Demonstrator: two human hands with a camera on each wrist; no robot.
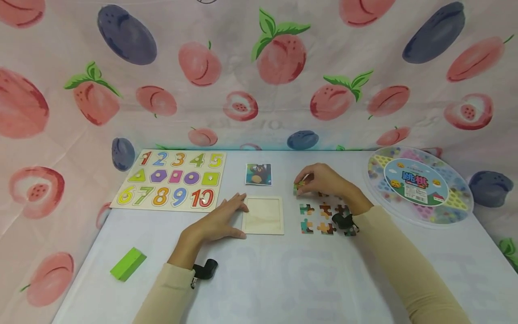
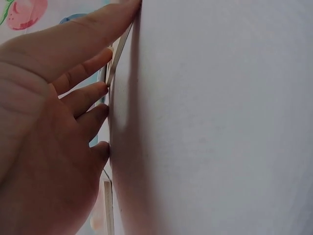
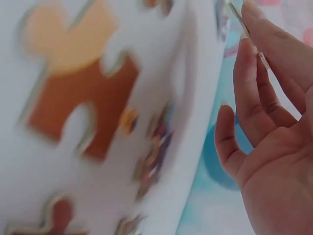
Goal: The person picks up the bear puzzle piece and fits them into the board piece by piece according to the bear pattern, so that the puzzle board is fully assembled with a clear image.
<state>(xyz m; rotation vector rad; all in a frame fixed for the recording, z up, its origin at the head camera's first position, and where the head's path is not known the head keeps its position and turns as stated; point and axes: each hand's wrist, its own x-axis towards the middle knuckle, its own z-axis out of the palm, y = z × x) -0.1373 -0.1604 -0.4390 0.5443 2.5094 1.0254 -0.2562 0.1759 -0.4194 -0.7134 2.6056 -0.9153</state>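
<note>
My left hand (image 1: 220, 220) lies beside the square wooden puzzle tray (image 1: 263, 216), fingers extended. Its thumb is at the tray's lower left corner and its fingertips reach the left edge. In the left wrist view, the tray's thin edge (image 2: 117, 58) shows behind the thumb. To the right, my right hand (image 1: 323, 182) pinches a greenish jigsaw piece (image 1: 298, 186) between thumb and fingers; the right wrist view shows that piece edge-on (image 3: 264, 61). Below this hand, several loose jigsaw pieces (image 1: 325, 210) lie in rows, some partly hidden by the hand and wrist.
Behind the tray lies a square bear picture (image 1: 259, 174). A number-and-shape board (image 1: 170, 180) is at the back left, a green block (image 1: 128, 264) at the front left. The round clear-lidded game box (image 1: 417, 182) sits at the right. A fruit-patterned cloth (image 1: 243, 58) hangs behind.
</note>
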